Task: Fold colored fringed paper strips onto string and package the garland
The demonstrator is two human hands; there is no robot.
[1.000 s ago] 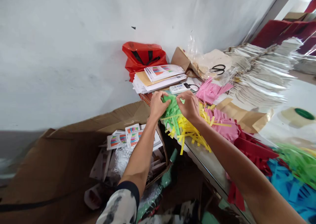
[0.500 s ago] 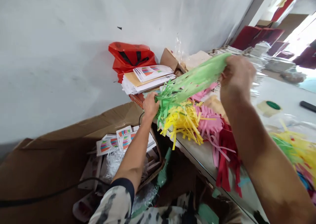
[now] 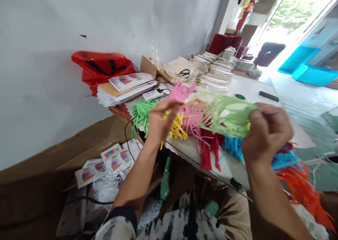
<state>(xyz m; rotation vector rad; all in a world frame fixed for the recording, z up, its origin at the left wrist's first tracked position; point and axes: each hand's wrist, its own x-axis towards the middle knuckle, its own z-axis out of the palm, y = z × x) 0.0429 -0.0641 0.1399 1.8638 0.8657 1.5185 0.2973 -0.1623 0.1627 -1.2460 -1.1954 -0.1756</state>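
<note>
My right hand (image 3: pixel 266 132) is closed on one end of a green fringed paper sheet (image 3: pixel 227 115), held up over the table. My left hand (image 3: pixel 160 122) is raised beside the sheet's other end, fingers curled, blurred by motion; whether it touches the sheet is unclear. Below lie piles of fringed paper on the table edge (image 3: pixel 190 152): green (image 3: pixel 141 113), yellow (image 3: pixel 178 127), pink (image 3: pixel 185 92), red (image 3: pixel 210 148), blue (image 3: pixel 233 145) and orange (image 3: pixel 303 187).
A red plastic bag (image 3: pixel 101 67) and a stack of printed papers (image 3: pixel 126 86) sit by the wall. Scissors (image 3: pixel 185 72) lie on brown paper, near silvery paper stacks (image 3: pixel 213 74). A tape roll (image 3: pixel 239 96) and a dark remote (image 3: pixel 268 96) are further back. A cardboard box (image 3: pixel 87 141) with leaflets stands below.
The view has swung right. My right hand has come back down and toward me with the green sheet. My left hand has left the green pile and lifted toward the sheet.
</note>
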